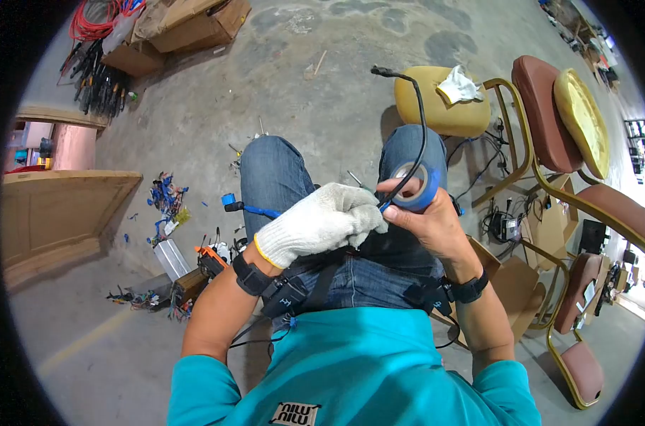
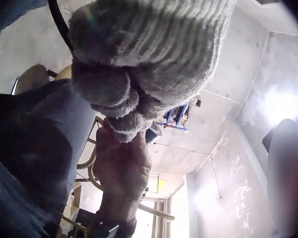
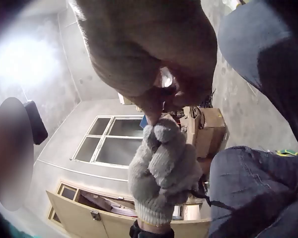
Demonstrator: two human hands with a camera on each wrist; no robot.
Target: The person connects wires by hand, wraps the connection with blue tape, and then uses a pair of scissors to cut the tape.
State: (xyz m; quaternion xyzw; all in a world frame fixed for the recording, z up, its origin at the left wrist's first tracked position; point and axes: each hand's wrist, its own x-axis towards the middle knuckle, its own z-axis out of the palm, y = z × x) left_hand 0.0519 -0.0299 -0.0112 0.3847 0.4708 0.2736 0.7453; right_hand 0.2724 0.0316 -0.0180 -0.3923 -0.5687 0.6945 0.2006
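Left grip (image 1: 322, 224): white-gloved, fingers curled in, pinching the black cable (image 1: 423, 128) above the lap.
Right grip (image 1: 436, 221): bare, close against the glove — holding the blue tape roll (image 1: 430, 190), the same cable by the thumb tip.
Cable: between both hands; a blue-wrapped stretch (image 1: 263, 211) and blue connector (image 1: 228, 199) jut past the glove, the black plug (image 1: 384, 72) reaches forward.
Jeans (image 1: 272, 167): blue, knees apart.
Yellow seat (image 1: 414, 106): ahead on the right, another white glove (image 1: 458, 86) on it.
Floor (image 1: 194, 113): wire bundles (image 1: 167, 199) at left — cardboard boxes (image 1: 201, 25) farther off.
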